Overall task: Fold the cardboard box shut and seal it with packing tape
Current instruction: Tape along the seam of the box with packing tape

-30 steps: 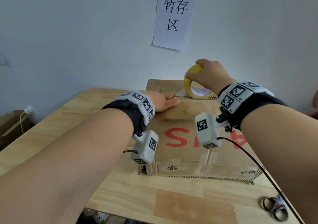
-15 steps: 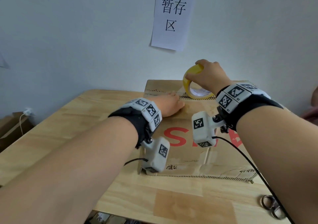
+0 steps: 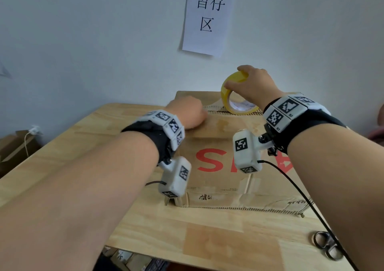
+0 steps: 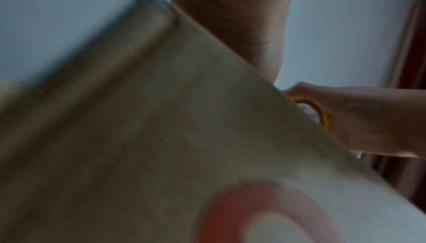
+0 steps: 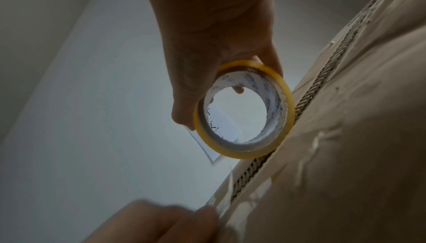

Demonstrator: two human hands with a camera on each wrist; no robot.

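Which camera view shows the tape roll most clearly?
The right wrist view: the whole tape roll shows, ring and core. The head view shows it partly covered by the right hand; the left wrist view shows only a yellow sliver.

box [image 3: 220, 133]: brown corrugated cardboard, matt; fluted edge exposed along the flap seam; glossy patches of old clear tape
tape roll [image 3: 232, 96]: glossy yellowish clear plastic film on a white printed paper core
table [image 3: 207, 229]: pale wood, smooth, visible grain
scissors [image 3: 326, 245]: metal loops, dull shine
sign [image 3: 207, 17]: white paper, matt
wall [image 3: 93, 42]: smooth, matt
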